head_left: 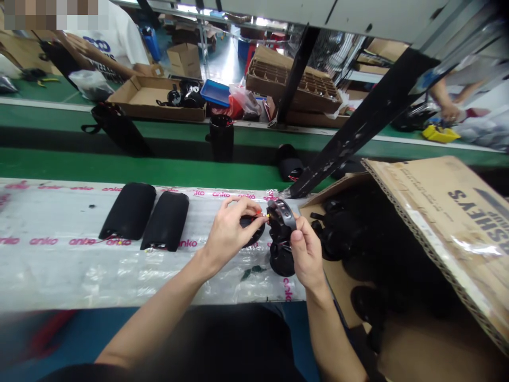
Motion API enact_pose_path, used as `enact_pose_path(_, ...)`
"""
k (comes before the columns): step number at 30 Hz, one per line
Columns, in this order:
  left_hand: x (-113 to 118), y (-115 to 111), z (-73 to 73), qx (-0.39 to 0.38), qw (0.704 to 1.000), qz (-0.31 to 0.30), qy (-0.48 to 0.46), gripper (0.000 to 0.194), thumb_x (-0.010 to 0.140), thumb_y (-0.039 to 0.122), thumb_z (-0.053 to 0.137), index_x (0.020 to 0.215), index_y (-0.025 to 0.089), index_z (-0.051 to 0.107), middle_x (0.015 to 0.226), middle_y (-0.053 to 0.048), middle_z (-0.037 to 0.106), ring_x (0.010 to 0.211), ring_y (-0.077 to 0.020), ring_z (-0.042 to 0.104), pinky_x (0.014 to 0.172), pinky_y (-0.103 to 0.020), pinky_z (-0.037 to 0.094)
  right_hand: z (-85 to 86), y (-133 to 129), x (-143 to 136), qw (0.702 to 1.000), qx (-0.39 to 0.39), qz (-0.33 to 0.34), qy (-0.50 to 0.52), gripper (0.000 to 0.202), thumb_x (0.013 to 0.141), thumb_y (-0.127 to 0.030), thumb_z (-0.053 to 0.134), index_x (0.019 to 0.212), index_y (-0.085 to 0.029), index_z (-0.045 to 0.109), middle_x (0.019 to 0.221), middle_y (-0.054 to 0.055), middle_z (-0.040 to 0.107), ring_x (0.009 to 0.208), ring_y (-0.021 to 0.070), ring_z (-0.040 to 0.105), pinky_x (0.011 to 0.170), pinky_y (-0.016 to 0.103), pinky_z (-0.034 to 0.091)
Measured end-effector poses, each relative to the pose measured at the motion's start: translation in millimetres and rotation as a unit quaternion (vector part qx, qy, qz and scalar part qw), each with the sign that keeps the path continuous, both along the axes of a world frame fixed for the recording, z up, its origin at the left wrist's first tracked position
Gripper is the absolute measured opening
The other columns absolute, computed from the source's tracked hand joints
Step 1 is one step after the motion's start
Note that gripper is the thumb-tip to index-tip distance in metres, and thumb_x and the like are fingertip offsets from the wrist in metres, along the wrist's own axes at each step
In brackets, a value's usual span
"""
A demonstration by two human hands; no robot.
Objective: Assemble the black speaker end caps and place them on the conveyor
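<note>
My right hand (pixel 307 249) grips a black round end cap (pixel 283 216) by its rim, thumb on the near side. Fingertips of my left hand (pixel 233 228) are pinched on thin red and yellow wires (pixel 262 214) beside the cap's open inner side. A black round part (pixel 254 236) lies partly hidden under my left fingers. Below the held cap, another black round part (pixel 282 260) rests on the plastic-covered bench (pixel 222 286). Two black fabric-covered cylinders (pixel 129 211) (pixel 166 220) lie side by side to the left, with wires at their near ends.
An open cardboard box (pixel 437 212) holding several black parts stands at the right. Beyond the bench runs a green conveyor (pixel 178 172) with black cylinders (pixel 221 138). A dark slanted post (pixel 358 122) rises near the box. Other people work across the line.
</note>
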State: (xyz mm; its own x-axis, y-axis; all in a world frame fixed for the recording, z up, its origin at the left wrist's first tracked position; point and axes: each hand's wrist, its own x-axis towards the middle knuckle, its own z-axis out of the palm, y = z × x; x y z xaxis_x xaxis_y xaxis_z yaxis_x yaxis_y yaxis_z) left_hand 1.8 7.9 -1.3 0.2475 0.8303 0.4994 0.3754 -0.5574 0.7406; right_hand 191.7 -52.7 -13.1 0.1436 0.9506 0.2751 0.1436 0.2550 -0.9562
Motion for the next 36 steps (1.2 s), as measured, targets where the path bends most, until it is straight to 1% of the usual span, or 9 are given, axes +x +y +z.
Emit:
enact_pose_path(3, -3, -3, -0.1, 0.055, 0.998, -0.02, 0.04, 0.004, 0.102, 0.022, 0.074, 0.099, 0.022, 0.071, 0.1, 0.0, 0.084, 0.089, -0.0191, 0.078, 0.11, -0.047, 0.048, 3.7, 2, -1, 1.0, -0.005, -0.001, -0.002, 0.048, 0.103, -0.067, 0.058, 0.079, -0.027, 0.049, 0.103, 0.009, 0.076, 0.119, 0.0321, 0.07, 0.1, 0.045, 0.057)
enact_pose_path(7, -6, -6, -1.9, 0.094, 0.995, -0.022, 0.039, 0.008, 0.104, 0.014, 0.067, 0.105, 0.021, 0.07, 0.104, -0.002, 0.084, 0.096, -0.0187, 0.078, 0.108, -0.045, 0.048, 6.7, 2, -3, 1.0, -0.009, 0.015, 0.004, 0.046, 0.104, -0.063, 0.06, 0.078, -0.027, 0.049, 0.099, 0.009, 0.076, 0.118, 0.0317, 0.07, 0.099, 0.044, 0.056)
enact_pose_path(14, -8, 1, -2.6, 0.077, 0.995, -0.056, 0.014, 0.008, 0.103, 0.015, 0.069, 0.109, 0.02, 0.07, 0.105, -0.005, 0.081, 0.099, -0.0205, 0.076, 0.097, -0.04, 0.058, 11.2, 4, 6, 0.997, -0.01, 0.072, -0.025, 0.043, 0.103, -0.06, 0.065, 0.081, -0.025, 0.052, 0.142, 0.012, 0.072, 0.116, 0.0293, 0.071, 0.098, 0.042, 0.055)
enact_pose_path(16, -10, 0, -0.9, 0.051, 0.997, -0.048, 0.01, 0.016, 0.101, 0.018, 0.073, 0.116, 0.021, 0.071, 0.112, -0.007, 0.079, 0.107, -0.022, 0.075, 0.098, -0.039, 0.059, 12.4, 5, 8, 0.996, -0.025, 0.075, -0.042, 0.044, 0.103, -0.06, 0.065, 0.081, -0.024, 0.052, 0.144, 0.012, 0.071, 0.114, 0.0283, 0.07, 0.095, 0.04, 0.055)
enact_pose_path(21, -14, -7, -4.3, 0.049, 0.998, -0.023, -0.026, 0.018, 0.103, 0.015, 0.071, 0.119, 0.023, 0.073, 0.112, -0.004, 0.08, 0.106, -0.0184, 0.076, 0.098, -0.035, 0.059, 13.8, 5, 1, 0.998, -0.043, 0.031, -0.033, 0.054, 0.102, -0.07, 0.057, 0.076, -0.024, 0.047, 0.115, 0.01, 0.076, 0.101, 0.0252, 0.068, 0.086, 0.036, 0.054)
enact_pose_path(25, -13, -10, -10.7, 0.08, 0.995, 0.016, -0.052, 0.027, 0.1, 0.015, 0.075, 0.125, 0.023, 0.07, 0.104, -0.001, 0.083, 0.099, -0.0176, 0.078, 0.095, -0.036, 0.059, 9.9, 3, -8, 0.999, -0.05, 0.01, 0.017, 0.048, 0.105, -0.066, 0.056, 0.08, -0.025, 0.051, 0.094, 0.004, 0.067, 0.1, 0.024, 0.066, 0.091, 0.037, 0.053)
enact_pose_path(29, -14, -9, -5.2, 0.145, 0.988, 0.025, 0.039, 0.008, 0.101, 0.016, 0.075, 0.105, 0.022, 0.073, 0.102, 0.0, 0.083, 0.1, -0.0188, 0.078, 0.097, -0.04, 0.051, 7.4, 1, -11, 0.998, -0.047, -0.002, 0.029, 0.044, 0.107, -0.062, 0.054, 0.084, -0.025, 0.054, 0.09, 0.003, 0.063, 0.098, 0.0232, 0.064, 0.09, 0.036, 0.053)
enact_pose_path(33, -16, -8, 6.9, 0.154, 0.983, 0.022, 0.096, 0.004, 0.104, 0.018, 0.07, 0.103, 0.021, 0.072, 0.1, -0.001, 0.081, 0.094, -0.0186, 0.075, 0.093, -0.039, 0.048, 8.9, -2, -11, 0.999, -0.028, -0.007, 0.029, 0.046, 0.107, -0.061, 0.056, 0.08, -0.025, 0.051, 0.088, 0.002, 0.061, 0.091, 0.021, 0.062, 0.093, 0.036, 0.052)
enact_pose_path(36, -18, -5, 13.1, 0.155, 0.98, -0.014, 0.127, 0.005, 0.105, 0.018, 0.067, 0.103, 0.02, 0.071, 0.098, -0.002, 0.08, 0.092, -0.0183, 0.074, 0.092, -0.038, 0.047, 8.6, -5, -10, 0.998, -0.037, 0.0, 0.043, 0.044, 0.109, -0.06, 0.053, 0.083, -0.025, 0.054, 0.092, 0.002, 0.064, 0.085, 0.0195, 0.06, 0.089, 0.036, 0.052)
